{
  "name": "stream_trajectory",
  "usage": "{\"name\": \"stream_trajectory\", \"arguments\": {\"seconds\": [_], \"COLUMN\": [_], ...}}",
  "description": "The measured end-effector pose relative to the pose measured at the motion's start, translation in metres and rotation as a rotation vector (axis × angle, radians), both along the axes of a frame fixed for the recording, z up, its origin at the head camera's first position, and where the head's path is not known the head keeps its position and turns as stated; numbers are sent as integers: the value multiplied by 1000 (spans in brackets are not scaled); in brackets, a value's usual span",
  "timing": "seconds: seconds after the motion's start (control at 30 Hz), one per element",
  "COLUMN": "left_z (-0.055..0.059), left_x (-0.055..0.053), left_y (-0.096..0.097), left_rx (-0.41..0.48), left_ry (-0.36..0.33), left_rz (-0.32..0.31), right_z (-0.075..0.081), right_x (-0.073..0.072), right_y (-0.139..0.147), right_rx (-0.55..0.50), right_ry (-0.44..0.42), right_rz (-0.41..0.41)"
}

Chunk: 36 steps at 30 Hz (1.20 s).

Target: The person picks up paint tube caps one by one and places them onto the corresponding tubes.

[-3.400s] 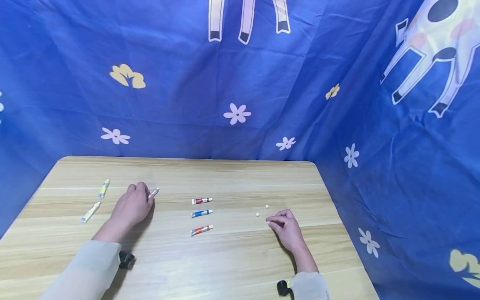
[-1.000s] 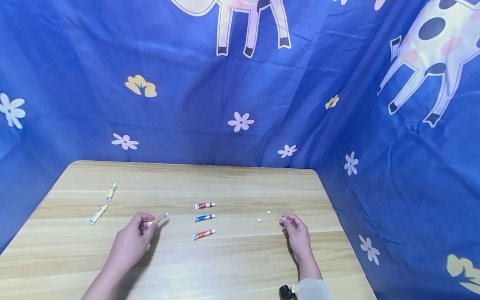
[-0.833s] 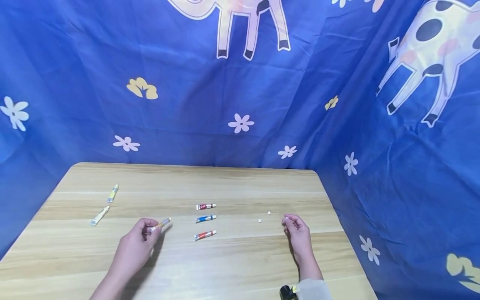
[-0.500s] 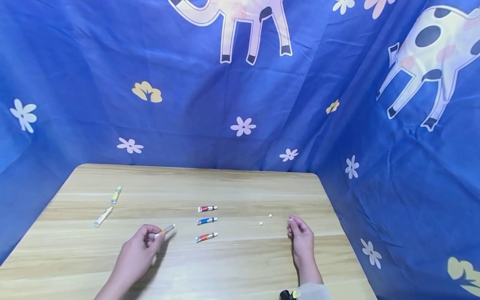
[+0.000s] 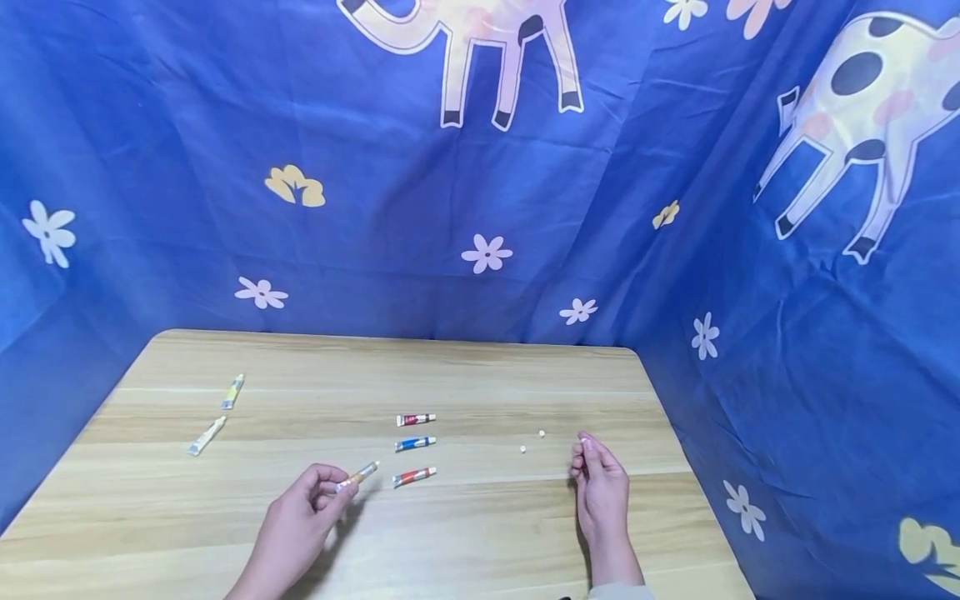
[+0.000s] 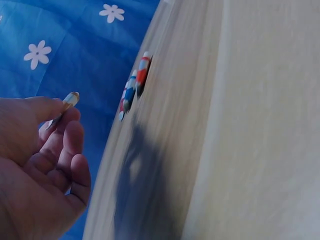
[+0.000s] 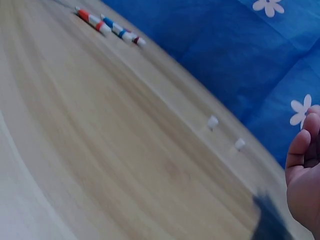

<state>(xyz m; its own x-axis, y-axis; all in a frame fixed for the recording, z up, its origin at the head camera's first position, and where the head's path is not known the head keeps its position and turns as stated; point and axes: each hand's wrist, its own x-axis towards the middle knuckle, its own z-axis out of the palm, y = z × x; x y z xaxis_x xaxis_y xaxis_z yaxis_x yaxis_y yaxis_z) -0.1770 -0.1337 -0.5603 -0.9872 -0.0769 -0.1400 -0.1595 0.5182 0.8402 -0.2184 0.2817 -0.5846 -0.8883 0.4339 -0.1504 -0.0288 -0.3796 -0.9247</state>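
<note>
The right hand (image 5: 602, 492) is the hardest part to read: in the head view its fingers are drawn together, and something small and white shows at the fingertips (image 5: 582, 442), possibly a tiny cap, but it is too small to be sure. The right wrist view cuts the hand off at the frame edge, showing only part of the palm and a fingertip (image 7: 304, 145), so whether that grip pinches anything cannot be told.

The left hand (image 5: 300, 521) holds a small orange-banded paint tube with a silver end (image 5: 358, 477), pinched between thumb and forefinger. The tube is lifted off the light wooden tabletop (image 5: 465, 542) and points up and to the right. In the left wrist view the tube (image 6: 67, 101) is mostly hidden behind the thumb, and the picture is blurred.

Just right of the held tube lie three small paint tubes in a column at the tabletop's middle: a red-and-white one (image 5: 415, 419) farthest, a blue one (image 5: 415, 443) in the middle, an orange-red one (image 5: 414, 476) nearest. Two tiny white caps (image 5: 522, 449) (image 5: 541, 433) rest on the wood between these tubes and the right hand. Well apart at the left lie a yellow tube (image 5: 232, 391) and a whitish tube (image 5: 206, 436). A blue cloth printed with flowers and animals (image 5: 480, 167) hangs behind and to the right.
</note>
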Motion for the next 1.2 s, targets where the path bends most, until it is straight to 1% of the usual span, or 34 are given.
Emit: {"name": "stream_trajectory", "arguments": {"seconds": [0.1, 0.3, 0.43, 0.63, 0.77, 0.9, 1.07, 1.2], "left_z": [-2, -5, -1, 4, 4, 4, 6, 9], "left_x": [3, 5, 6, 10, 13, 16, 17, 19], "left_y": [4, 10, 15, 27, 37, 46, 55, 59], "left_rx": [18, 35, 59, 90, 124, 160, 188, 229], "left_ry": [-8, 1, -5, -35, -42, -25, -3, -22], "left_rz": [-3, -12, -18, -32, -58, -80, -90, -102], "right_z": [5, 9, 12, 15, 17, 18, 18, 16], "right_x": [3, 5, 7, 9, 14, 19, 23, 26], "right_y": [-6, -18, -26, -41, -54, -70, -89, -99], "right_rx": [20, 141, 180, 261, 315, 337, 323, 306], "right_ry": [33, 54, 68, 51, 41, 37, 22, 25], "right_rz": [33, 65, 85, 142, 205, 292, 395, 459]}}
